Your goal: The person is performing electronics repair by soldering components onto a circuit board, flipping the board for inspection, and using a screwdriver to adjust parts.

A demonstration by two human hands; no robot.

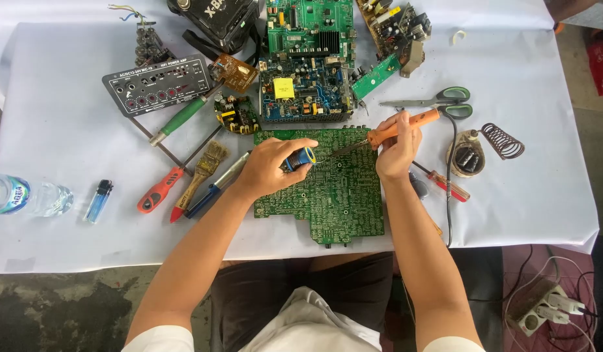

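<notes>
Soldering is judged underway, not finished: the iron (398, 127) is clamped in the right hand (398, 151), its tip at 9 o'clock meeting solder from the spool (301, 158) gripped by the left hand (272, 166) over the board (334, 195), centre table.

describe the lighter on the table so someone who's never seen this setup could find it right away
Start at the white table and go to its left side, well away from the big green circuit board under the hands. The lighter lies there just right of a clear water bottle. It is small, slim and translucent blue, unlike the red-handled screwdrivers further right.
</notes>
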